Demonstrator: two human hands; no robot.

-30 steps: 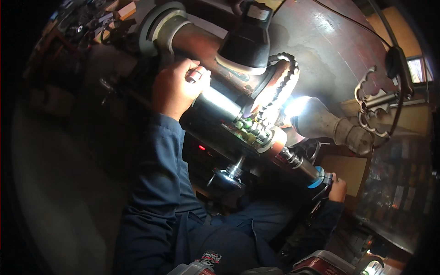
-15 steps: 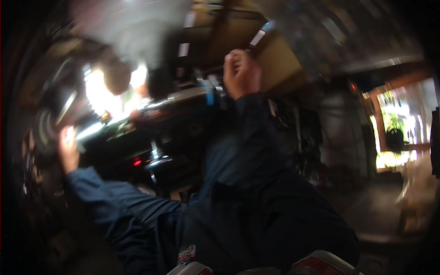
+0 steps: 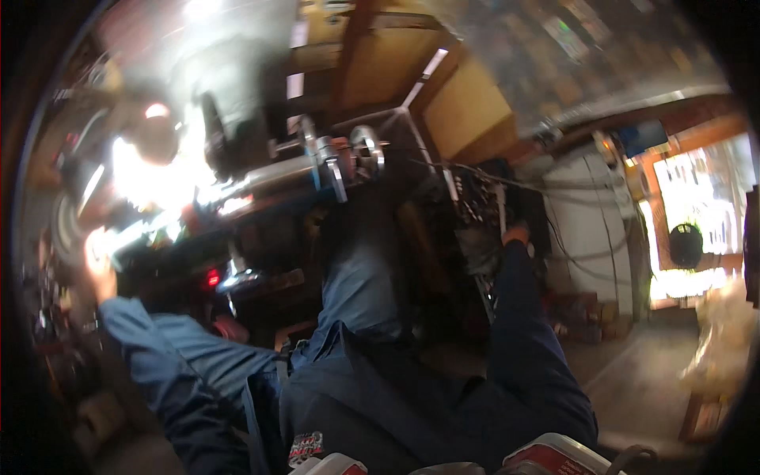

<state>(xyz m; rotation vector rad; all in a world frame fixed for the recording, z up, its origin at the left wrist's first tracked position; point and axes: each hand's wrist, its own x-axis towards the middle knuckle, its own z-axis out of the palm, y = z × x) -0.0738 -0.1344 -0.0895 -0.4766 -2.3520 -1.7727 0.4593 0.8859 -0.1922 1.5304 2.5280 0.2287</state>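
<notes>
At the far left, my left hand (image 3: 100,267) is at the end of the bench machine, beside a round dark wheel (image 3: 65,226). Glare washes out its fingers, so its grip cannot be made out. My right hand (image 3: 517,234) reaches out to the right, at a dark stand of metal tools (image 3: 475,204). It is next to a long pale metal bar (image 3: 501,207), possibly touching it; the fingers are small and mostly hidden. Between my arms runs the machine, with a shiny metal cylinder (image 3: 277,176) and a metal handwheel (image 3: 366,150) at its right end.
A bright lamp glare (image 3: 158,170) covers the machine's left part. Below it a red light (image 3: 212,277) glows near a chrome lever (image 3: 239,277). Loose cables (image 3: 582,190) hang right of the tool stand, near a bright window (image 3: 689,214). Small boxes (image 3: 586,313) sit low on the right.
My right hand has gone from above the machine's right end, where its fingers were curled, rightward and down to the tool stand. My left hand stays at the machine's left end.
</notes>
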